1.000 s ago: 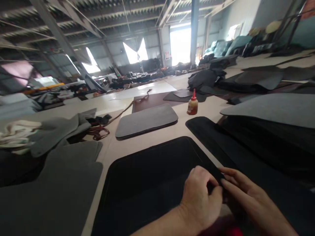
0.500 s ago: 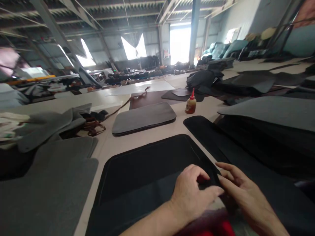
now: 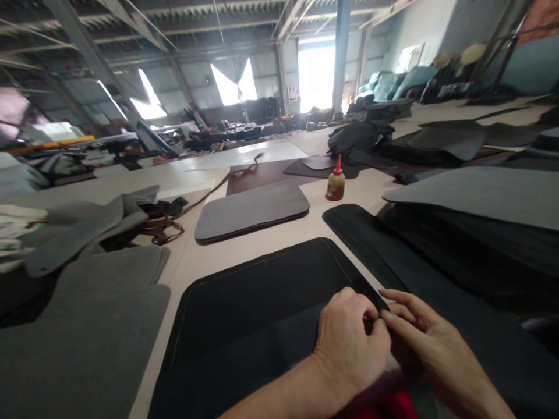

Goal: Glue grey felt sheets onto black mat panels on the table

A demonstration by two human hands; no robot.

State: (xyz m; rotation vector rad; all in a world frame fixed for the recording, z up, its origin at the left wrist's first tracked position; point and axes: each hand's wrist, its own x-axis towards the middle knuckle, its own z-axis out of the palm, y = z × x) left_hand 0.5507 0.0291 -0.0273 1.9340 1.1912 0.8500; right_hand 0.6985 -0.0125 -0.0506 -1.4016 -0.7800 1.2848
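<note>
A flat black panel (image 3: 253, 308) with rounded corners, apparently leather or a similar sheet, lies in front of me. A thin pale line runs just inside its edge. My left hand (image 3: 349, 337) rests over the panel's right side, its fingers curled and pinched at the edge. Close beside it, my right hand (image 3: 430, 337) has thumb and fingers closed on the same edge from the outside. The fingertips of both hands nearly meet there. Whether anything small is between the left fingers is hidden.
A grey rounded stack (image 3: 253, 210) lies beyond the panel, near a red-tipped glue bottle (image 3: 335, 185). Grey sheets (image 3: 100, 326) cover the table's left. Black pieces (image 3: 449, 302) and a grey sheet (image 3: 489, 192) pile up on the right. Brown strips (image 3: 163, 230) lie left of centre.
My left thumb has drawn in toward the fingers, closing the left hand at the panel's right edge. My right hand stays at that edge, with its thumb nearer the left hand.
</note>
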